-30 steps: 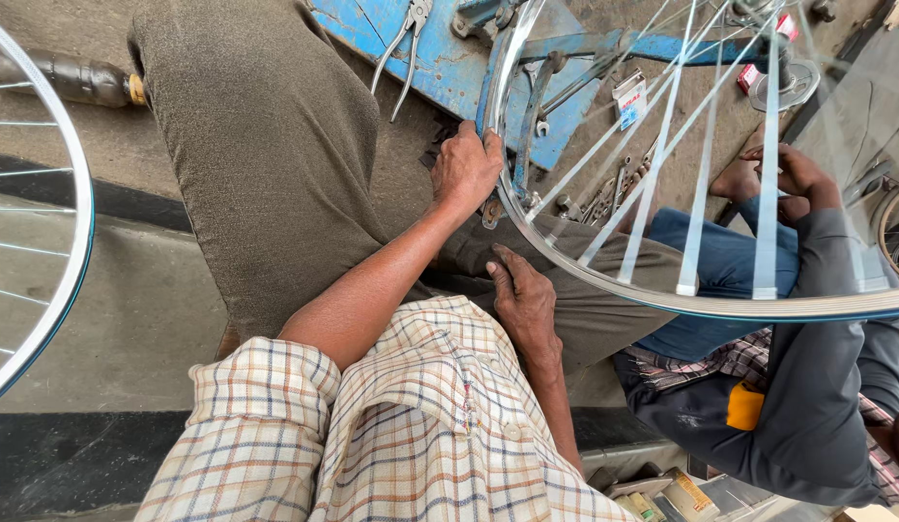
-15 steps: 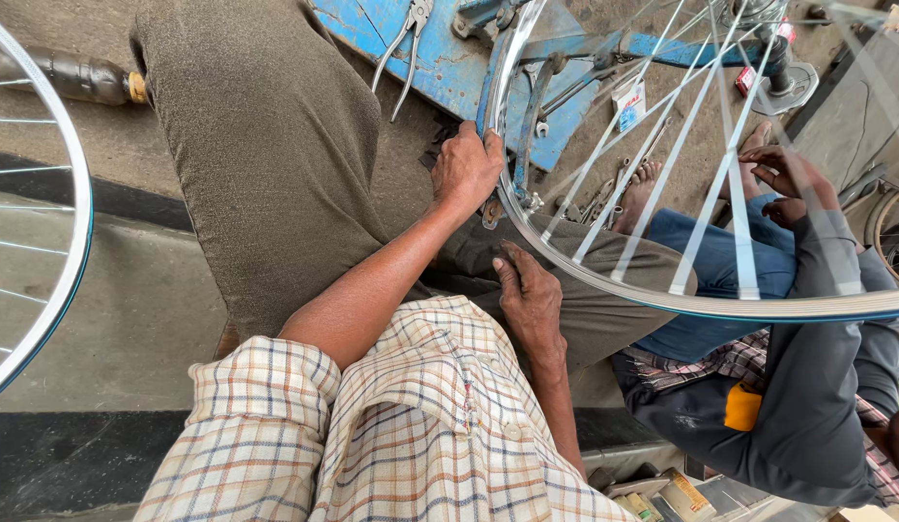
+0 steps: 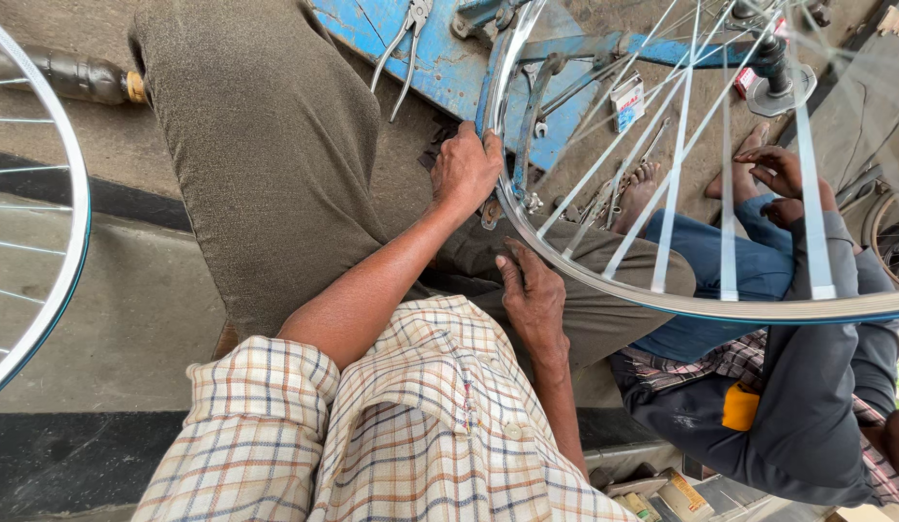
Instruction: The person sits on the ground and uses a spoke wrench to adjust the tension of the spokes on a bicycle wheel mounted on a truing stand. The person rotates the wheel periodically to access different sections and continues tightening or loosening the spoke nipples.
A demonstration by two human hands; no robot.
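Barely shifted, left hand (image 3: 466, 172) stays clamped on the wheel rim (image 3: 604, 280) over the lap, right hand (image 3: 533, 295) seemingly loose beneath — fingers (image 3: 490, 145) could get nipped by spokes (image 3: 662, 222) if it spins.

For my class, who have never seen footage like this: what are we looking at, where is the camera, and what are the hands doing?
The camera sits on a person's head and looks down over their checked shirt. Both bare hands meet a spoked bicycle wheel: the left hand grips its metal rim, while the right hand rests just below the rim, on the person's lap; what it does there is unclear. Pliers lie on a blue board. A second wheel shows at the left edge. Another person's hands, in dark sleeves, are at the right.
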